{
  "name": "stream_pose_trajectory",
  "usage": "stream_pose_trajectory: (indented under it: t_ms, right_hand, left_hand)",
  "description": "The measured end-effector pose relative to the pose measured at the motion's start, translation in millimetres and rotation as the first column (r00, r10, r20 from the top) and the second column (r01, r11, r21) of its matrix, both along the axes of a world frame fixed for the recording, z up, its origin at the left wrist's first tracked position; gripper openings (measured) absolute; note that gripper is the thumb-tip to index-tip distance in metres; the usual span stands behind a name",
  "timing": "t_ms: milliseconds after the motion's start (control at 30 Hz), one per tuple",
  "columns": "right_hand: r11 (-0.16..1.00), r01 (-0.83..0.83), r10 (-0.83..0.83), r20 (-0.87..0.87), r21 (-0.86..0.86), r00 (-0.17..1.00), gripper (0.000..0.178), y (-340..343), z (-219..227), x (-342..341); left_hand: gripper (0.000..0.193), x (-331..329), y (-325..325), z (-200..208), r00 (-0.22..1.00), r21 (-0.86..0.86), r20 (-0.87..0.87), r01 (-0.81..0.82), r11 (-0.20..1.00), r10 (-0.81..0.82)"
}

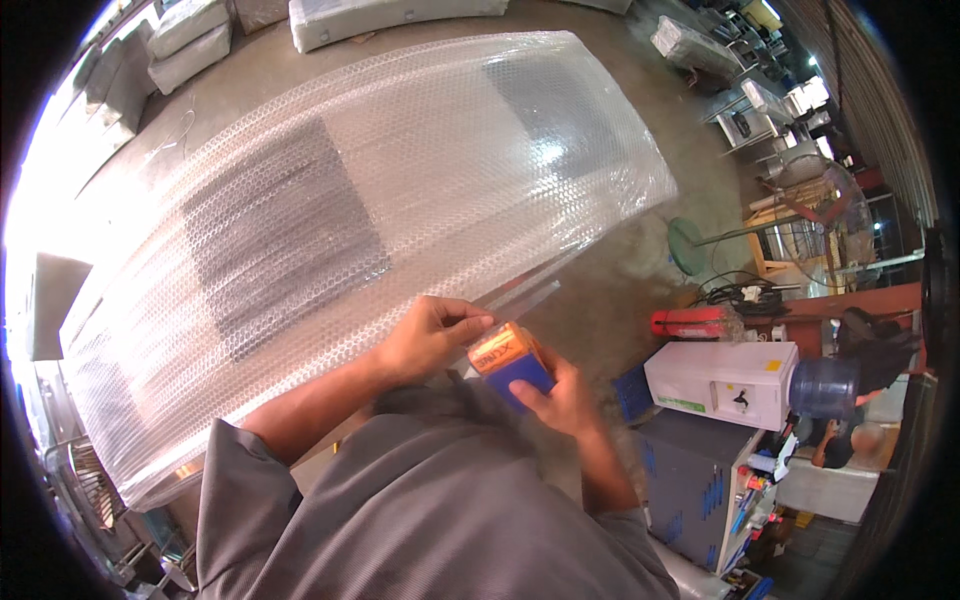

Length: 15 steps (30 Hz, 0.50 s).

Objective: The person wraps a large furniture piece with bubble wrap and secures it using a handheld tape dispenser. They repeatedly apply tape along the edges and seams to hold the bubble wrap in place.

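Note:
My right hand (566, 400) grips a blue and orange block-shaped object (519, 381), its thumb across the blue face. Dark marks show on the orange end; whether this is a box or a roll in a holder I cannot tell. Beside that orange end, my left hand (440, 335) has thumb and forefinger pinched together. Whatever lies between those fingertips is too small to make out. Just beyond both hands spreads a large, long piece wrapped in clear bubble wrap (440, 200), with darker grey patches showing through. A narrow clear strip (525, 302) runs along its near edge.
Right of me stand a white water dispenser (718, 380) with a blue bottle (825, 388) and a grey cabinet (690, 480). A green round base (686, 246) and coiled black cables (738, 292) are on the floor. Wrapped furniture (400, 20) lines the far side. Another person (845, 440) is at far right.

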State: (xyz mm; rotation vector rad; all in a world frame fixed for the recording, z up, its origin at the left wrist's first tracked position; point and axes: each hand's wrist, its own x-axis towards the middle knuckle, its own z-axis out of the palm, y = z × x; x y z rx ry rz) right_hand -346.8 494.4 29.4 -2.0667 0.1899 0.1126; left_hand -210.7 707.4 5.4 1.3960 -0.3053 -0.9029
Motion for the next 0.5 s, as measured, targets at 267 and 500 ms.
stream_pose_trajectory:
  t_ms: [267,500]
  right_hand:
    - [0.983,0.092,-0.078,-0.090,0.156,0.993,0.061,-13.0,-26.5,-11.9]
    - [0.979,0.168,-0.153,-0.127,0.117,0.980,0.059,-0.1,-62.1,-27.0]
  left_hand:
    - [0.014,57.8,-16.7,-3.4,0.482,0.060,0.831,-0.573,0.817,0.277]
    - [0.036,64.1,-7.8,-48.5,0.232,0.326,0.945,-0.662,0.675,-0.230]
